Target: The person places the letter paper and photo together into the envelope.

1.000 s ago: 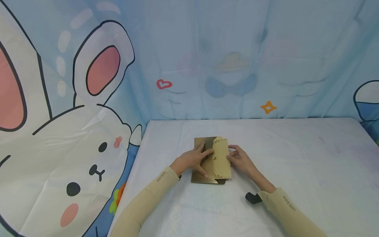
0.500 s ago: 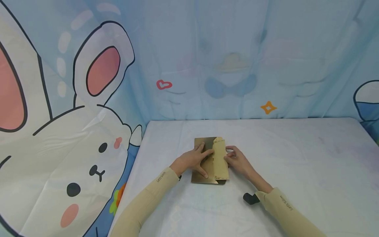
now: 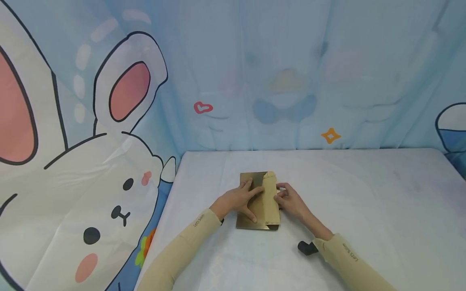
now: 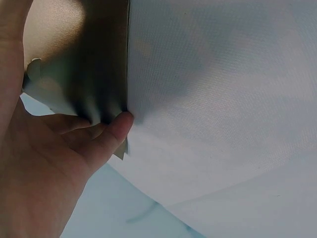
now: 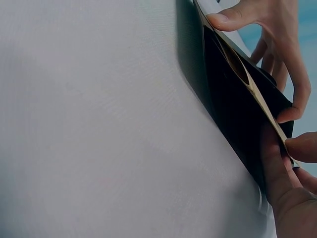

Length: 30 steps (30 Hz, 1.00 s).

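Observation:
A flat gold envelope (image 3: pixel 258 210) lies on the white-covered table. My left hand (image 3: pixel 238 201) rests on it with spread fingers, the thumb towards the near edge. A cream card with small brown print (image 3: pixel 270 204) sticks out of the envelope's right side. My right hand (image 3: pixel 292 202) pinches the card's right edge. In the right wrist view the envelope's dark inside (image 5: pixel 230 104) gapes, with the folded edge of the card (image 5: pixel 262 103) in the opening. One right finger reaches into this gap, the thumb on the card. Fingers hide part of the envelope's left half.
The white cloth (image 3: pixel 364 194) spreads widely to the right of the hands. Behind stands a blue printed curtain (image 3: pixel 225 81), with a large white rabbit print (image 3: pixel 102 182) at left. A black wrist piece (image 3: pixel 307 247) hangs below my right wrist.
My right hand has moved slightly left with the cream card, and a narrower strip of the card shows outside the envelope. The left hand stays in place.

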Each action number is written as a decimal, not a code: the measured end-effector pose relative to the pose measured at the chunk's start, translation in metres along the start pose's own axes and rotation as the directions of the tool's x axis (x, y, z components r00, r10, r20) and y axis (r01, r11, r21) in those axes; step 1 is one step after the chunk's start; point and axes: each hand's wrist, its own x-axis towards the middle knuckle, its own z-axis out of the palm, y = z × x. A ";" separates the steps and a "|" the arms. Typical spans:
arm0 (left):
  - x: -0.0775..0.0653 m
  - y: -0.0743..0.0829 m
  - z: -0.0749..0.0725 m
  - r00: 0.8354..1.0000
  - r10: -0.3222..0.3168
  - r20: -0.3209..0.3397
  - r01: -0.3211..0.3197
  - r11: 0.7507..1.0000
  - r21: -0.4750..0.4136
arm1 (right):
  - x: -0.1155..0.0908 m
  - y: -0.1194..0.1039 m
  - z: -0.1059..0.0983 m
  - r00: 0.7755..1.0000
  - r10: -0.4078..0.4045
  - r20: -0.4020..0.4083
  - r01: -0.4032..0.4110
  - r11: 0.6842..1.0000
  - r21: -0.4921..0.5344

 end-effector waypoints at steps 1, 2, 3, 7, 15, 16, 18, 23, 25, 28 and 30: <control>0.000 0.000 0.000 1.000 0.002 0.000 -0.002 1.000 0.000 | 0.000 0.001 0.001 1.000 0.002 -0.002 -0.002 1.000 -0.010; 0.000 0.001 0.000 1.000 0.003 0.000 -0.003 1.000 0.003 | 0.000 0.001 0.001 1.000 0.004 -0.003 -0.004 1.000 -0.015; -0.001 0.001 0.000 1.000 0.004 -0.001 -0.004 1.000 0.005 | 0.000 0.001 0.002 1.000 0.004 -0.007 -0.005 1.000 -0.019; 0.000 0.001 0.000 1.000 0.002 -0.009 -0.002 1.000 0.017 | 0.001 -0.001 0.005 1.000 0.004 -0.009 -0.004 1.000 -0.018; 0.001 -0.002 -0.001 1.000 0.006 -0.015 -0.006 1.000 0.017 | 0.004 -0.005 0.009 0.999 0.032 -0.011 -0.032 0.999 -0.010; 0.001 -0.002 -0.001 1.000 0.007 -0.015 -0.006 1.000 0.015 | 0.004 -0.005 0.009 0.999 0.034 -0.010 -0.034 0.999 -0.010; 0.001 -0.002 0.000 1.000 0.006 -0.015 -0.006 1.000 0.014 | 0.005 -0.006 0.011 0.999 0.039 -0.005 -0.039 0.999 -0.013; -0.001 -0.002 0.001 1.000 0.011 -0.014 -0.011 1.000 0.014 | 0.005 -0.007 0.015 0.998 0.058 -0.008 -0.058 0.998 -0.016; -0.001 -0.001 0.001 1.000 0.013 -0.017 -0.013 1.000 0.016 | 0.004 -0.008 0.016 0.998 0.065 -0.019 -0.066 0.998 -0.015; -0.002 -0.001 0.001 1.000 0.014 -0.016 -0.013 1.000 0.020 | 0.003 -0.010 0.019 0.997 0.070 -0.033 -0.071 0.997 -0.013; -0.002 0.000 0.000 1.000 0.011 -0.013 -0.011 1.000 0.019 | 0.004 -0.011 0.020 0.997 0.065 -0.035 -0.066 0.998 -0.017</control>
